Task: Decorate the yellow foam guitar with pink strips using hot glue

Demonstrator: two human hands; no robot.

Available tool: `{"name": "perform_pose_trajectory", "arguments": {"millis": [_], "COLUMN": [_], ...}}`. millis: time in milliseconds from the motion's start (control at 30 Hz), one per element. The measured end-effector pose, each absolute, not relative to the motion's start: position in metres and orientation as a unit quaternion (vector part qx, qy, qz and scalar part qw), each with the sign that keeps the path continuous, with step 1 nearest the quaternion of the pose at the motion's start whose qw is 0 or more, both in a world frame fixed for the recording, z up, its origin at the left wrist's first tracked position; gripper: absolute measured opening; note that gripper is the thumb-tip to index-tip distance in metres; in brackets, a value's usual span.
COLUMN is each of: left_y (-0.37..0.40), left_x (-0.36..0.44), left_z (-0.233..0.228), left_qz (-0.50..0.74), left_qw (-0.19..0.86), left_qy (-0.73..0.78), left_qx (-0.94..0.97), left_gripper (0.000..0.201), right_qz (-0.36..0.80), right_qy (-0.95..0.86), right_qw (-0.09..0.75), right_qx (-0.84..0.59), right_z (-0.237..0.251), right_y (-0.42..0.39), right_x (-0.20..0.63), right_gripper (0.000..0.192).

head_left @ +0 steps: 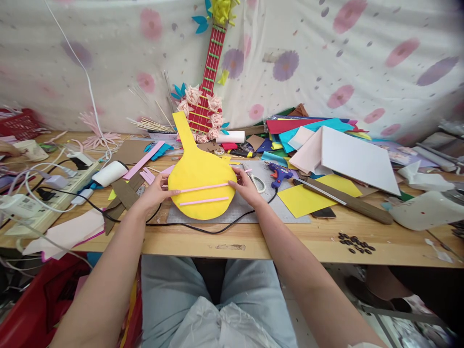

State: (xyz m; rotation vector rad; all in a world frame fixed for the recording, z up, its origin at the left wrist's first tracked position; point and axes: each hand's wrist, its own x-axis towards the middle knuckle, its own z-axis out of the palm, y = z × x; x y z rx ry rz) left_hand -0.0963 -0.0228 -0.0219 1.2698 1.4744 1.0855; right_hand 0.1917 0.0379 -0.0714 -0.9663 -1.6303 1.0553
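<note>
Yellow foam guitar shape (pixel 197 176), pink strip (pixel 203 187) seemingly pinched by left hand (pixel 154 193), right hand (pixel 246 186)

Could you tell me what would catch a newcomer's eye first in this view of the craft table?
First is the yellow guitar-shaped cutout at the middle of the table, with the left hand and right hand pressing a pink strip across it. Behind it, a finished red guitar model trimmed with paper flowers leans on the floral cloth, and colourful foam sheets are piled to the right.
</note>
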Motion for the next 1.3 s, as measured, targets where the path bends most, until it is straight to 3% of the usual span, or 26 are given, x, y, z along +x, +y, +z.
{"name": "perform_pose_trajectory", "arguments": {"millis": [200, 300, 567, 1100, 1200, 1300], "left_y": [-0.023, -0.024, -0.031, -0.033, -0.031, -0.026], "left_x": [-0.097, -0.099, -0.1, -0.091, -0.095, -0.105], "left_z": [-0.026, -0.032, -0.047, -0.029, -0.026, -0.023], "left_qz": [0.426, 0.43, 0.421, 0.364, 0.366, 0.392], "left_qw": [0.462, 0.478, 0.51, 0.447, 0.46, 0.475], "left_qy": [0.607, 0.586, 0.465, 0.524, 0.54, 0.56], "left_qx": [0.487, 0.493, 0.589, 0.627, 0.603, 0.554], "left_gripper": [0.074, 0.075, 0.096, 0.1, 0.093, 0.067], "right_qz": [0.452, 0.442, 0.422, 0.451, 0.471, 0.51], "right_qy": [-0.726, -0.749, -0.745, -0.725, -0.713, -0.68], "right_qw": [0.357, 0.32, 0.301, 0.314, 0.328, 0.366], "right_qx": [-0.374, -0.377, -0.419, -0.415, -0.403, -0.379], "right_z": [-0.065, -0.062, -0.069, -0.07, -0.071, -0.072], "right_y": [0.028, 0.025, 0.03, 0.03, 0.031, 0.032], "right_x": [0.2, 0.203, 0.202, 0.2, 0.201, 0.202], "right_gripper": [0.1, 0.11, 0.109, 0.112, 0.111, 0.101]}}
